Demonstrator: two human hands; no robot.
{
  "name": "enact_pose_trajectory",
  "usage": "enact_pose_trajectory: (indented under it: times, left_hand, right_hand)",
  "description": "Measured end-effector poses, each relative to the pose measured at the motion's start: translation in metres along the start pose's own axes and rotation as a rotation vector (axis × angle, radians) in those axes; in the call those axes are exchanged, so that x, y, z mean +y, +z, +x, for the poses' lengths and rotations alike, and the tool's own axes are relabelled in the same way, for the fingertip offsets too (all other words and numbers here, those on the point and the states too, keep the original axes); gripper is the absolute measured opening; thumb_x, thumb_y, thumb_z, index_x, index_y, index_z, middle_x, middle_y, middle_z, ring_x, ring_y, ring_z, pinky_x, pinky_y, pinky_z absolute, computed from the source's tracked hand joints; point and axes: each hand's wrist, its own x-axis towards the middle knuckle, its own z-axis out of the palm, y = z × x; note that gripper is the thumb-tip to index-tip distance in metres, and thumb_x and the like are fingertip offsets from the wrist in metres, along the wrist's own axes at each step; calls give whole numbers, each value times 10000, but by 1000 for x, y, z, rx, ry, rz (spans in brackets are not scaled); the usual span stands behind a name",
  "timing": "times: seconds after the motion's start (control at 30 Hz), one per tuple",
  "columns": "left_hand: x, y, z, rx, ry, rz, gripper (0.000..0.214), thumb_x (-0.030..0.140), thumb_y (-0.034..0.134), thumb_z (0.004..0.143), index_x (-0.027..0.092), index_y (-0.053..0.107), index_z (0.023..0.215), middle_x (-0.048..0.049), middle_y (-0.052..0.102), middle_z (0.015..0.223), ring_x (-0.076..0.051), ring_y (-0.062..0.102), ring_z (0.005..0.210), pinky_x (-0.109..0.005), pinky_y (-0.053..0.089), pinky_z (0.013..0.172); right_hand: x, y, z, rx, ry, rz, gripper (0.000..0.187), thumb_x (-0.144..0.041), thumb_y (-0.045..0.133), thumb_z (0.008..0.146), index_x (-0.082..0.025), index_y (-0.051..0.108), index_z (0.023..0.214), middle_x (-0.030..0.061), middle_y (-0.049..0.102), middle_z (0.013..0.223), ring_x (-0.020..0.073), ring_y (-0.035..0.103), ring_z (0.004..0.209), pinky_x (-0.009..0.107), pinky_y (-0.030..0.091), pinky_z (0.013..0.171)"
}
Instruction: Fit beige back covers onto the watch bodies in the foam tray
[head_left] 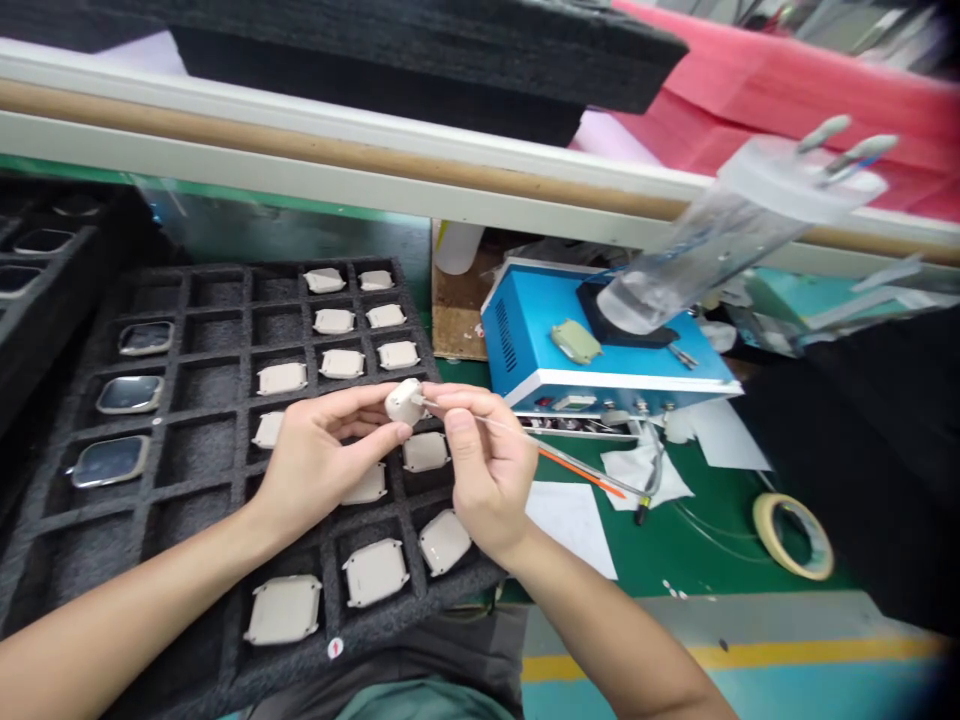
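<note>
My left hand [322, 455] pinches a small cream watch case [405, 402] between thumb and fingers, tilted above the foam tray [382, 632]. Closed around a thin pale rod [504, 428], my right hand [491, 480] keeps its tip at the right edge of that case. The exact contact is too small to make out. Below and around my hands, several similar cream cases [376, 572] lie in the tray's compartments. Along the left column sit dark-glass watch faces [112, 461].
A blue machine [525, 345] stands behind on the right, with a greenish case [576, 342] and a clear cylinder [690, 240] on it. An orange stick [585, 473], white tissue [679, 477] and tape roll [765, 540] lie on the green mat. A shelf edge [337, 170] crosses behind.
</note>
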Motion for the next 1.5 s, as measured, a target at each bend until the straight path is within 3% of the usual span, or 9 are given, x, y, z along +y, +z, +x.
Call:
enact_pose_trajectory:
  times: [0.3, 0.53, 1.5]
  left_hand:
    - [-1, -2, 0, 1, -7, 7, 451, 370, 964, 691, 199, 849, 1093, -72, 854, 1008, -246, 811, 834, -354, 688, 829]
    - [-1, -1, 1, 13, -20, 8, 484, 404, 972, 673, 197, 846, 1093, -78, 854, 990, -272, 816, 845, -396, 693, 844]
    - [-3, -1, -1, -25, 7, -12, 362, 261, 896, 749, 198, 851, 1102, -45, 856, 979, -213, 802, 815, -303, 669, 791]
  right_hand:
    - [1, -1, 2, -9, -17, -17, 173, -257, 558, 1046, -230, 728, 1052, 74, 787, 1080, 207, 757, 1059, 374, 643, 919]
    - [2, 1, 3, 6, -30, -31, 168, -265, 561, 1042, -229, 725, 1035, 70, 791, 1058, 202, 764, 1041, 359, 652, 894]
    - [1, 2, -1, -3, 31, 47, 174, -223, 565, 1044, -224, 739, 1046, 72, 777, 1072, 194, 758, 1044, 353, 644, 928]
